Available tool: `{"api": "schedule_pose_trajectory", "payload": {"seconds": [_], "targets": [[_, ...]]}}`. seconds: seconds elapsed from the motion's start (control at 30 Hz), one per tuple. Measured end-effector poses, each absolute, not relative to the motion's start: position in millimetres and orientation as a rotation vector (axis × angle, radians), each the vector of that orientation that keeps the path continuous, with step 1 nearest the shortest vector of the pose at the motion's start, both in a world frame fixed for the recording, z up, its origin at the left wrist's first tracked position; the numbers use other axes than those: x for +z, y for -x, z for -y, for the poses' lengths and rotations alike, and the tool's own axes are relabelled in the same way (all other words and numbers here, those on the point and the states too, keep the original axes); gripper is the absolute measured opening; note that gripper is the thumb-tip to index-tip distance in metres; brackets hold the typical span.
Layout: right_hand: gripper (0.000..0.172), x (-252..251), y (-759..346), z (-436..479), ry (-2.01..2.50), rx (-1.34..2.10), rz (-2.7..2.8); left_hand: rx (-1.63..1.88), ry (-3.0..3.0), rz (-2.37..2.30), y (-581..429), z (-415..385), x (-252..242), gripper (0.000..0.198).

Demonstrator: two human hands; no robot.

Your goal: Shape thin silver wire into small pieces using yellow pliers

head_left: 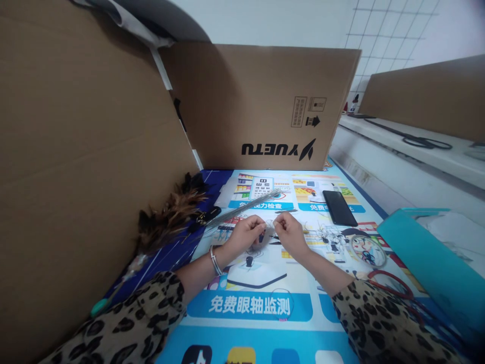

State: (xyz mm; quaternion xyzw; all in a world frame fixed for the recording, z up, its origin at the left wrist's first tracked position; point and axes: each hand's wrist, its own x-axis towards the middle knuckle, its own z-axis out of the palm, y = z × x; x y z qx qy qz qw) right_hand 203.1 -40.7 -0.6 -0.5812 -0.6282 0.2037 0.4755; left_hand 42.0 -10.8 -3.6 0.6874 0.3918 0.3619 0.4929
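My left hand (248, 233), with a silver bangle at its wrist, is closed in a pinch over the middle of the printed table cover (261, 328). Facing it, my right hand (290, 233) pinches too, the fingertips of both nearly meeting. Whatever sits between them is too fine to name. Just beyond lies a bundle of thin silvery wires (248, 203), slanting up to the right. Small dark pieces with thin, hair-like strands (333, 237) are scattered right of my right hand, and a small black piece (249, 261) lies below my left.
Cardboard panels (265, 101) stand behind and to the left. Brown feathers (170, 212) lie at left. On the right are a black phone (340, 208), a round clear dish (367, 251), a red-handled tool (390, 283) and a teal box (428, 263). Black scissors (426, 143) rest on a ledge.
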Motion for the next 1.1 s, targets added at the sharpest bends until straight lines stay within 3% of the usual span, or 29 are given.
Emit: {"api": "schedule_pose_trajectory", "payload": {"seconds": [0.3,0.63,1.1], "targets": [[0.007,-4.3,-201.7,38.7,1.346,0.649,1.514,0.933,-1.679,-0.982,-42.1,8.7,-4.9,0.024],[0.019,1.1,-203.0,40.4,1.368,0.641,1.522,1.053,-1.620,-1.072,-40.4,5.7,-1.3,0.024],[0.013,2.2,-202.3,42.5,1.375,0.644,1.591,1.086,-1.574,-1.102,-39.7,4.4,-0.9,0.025]]}}
